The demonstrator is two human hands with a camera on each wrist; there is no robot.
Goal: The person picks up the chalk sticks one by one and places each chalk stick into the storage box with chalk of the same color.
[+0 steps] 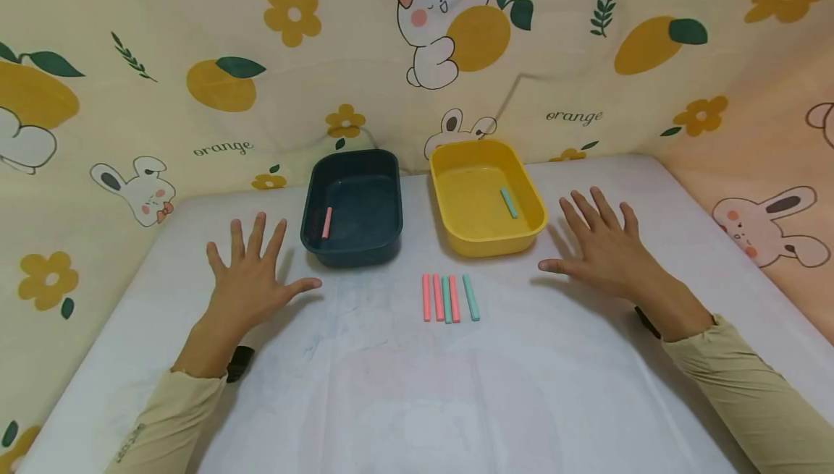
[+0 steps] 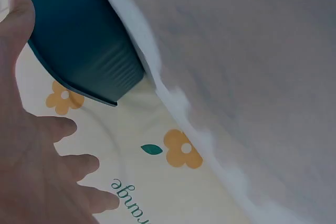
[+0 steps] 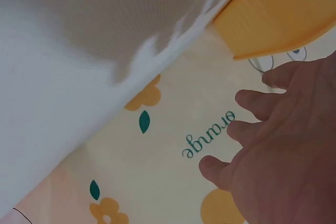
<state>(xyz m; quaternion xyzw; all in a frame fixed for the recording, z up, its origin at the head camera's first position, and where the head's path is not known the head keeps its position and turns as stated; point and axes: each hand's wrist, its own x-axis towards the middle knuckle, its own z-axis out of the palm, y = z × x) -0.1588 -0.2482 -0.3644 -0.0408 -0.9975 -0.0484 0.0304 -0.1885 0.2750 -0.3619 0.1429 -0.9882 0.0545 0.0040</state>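
Observation:
My left hand [image 1: 247, 286] is spread with nothing in it, just left of a dark teal plastic bin [image 1: 355, 257]. On the other side, my right hand [image 1: 602, 250] also has its fingers spread, beside a yellow bin [image 1: 491, 246]. Inside the teal bin lies one pink chalk stick [image 1: 327, 223]; the yellow bin holds one green chalk stick [image 1: 509, 202]. Between the hands, a loose row of pink chalk sticks [image 1: 426, 298] and green chalk sticks [image 1: 471, 297] lies on the table. The left wrist view shows the teal bin's side [image 2: 79, 35] past the thumb.
A white cloth covers the table [image 1: 404, 401]. Behind the bins rises a cream curtain [image 1: 391, 83] printed with rabbits, oranges and flowers, which also closes off both sides. Dark straps circle both wrists, and faint blue-green smudges mark the cloth in front of the teal bin.

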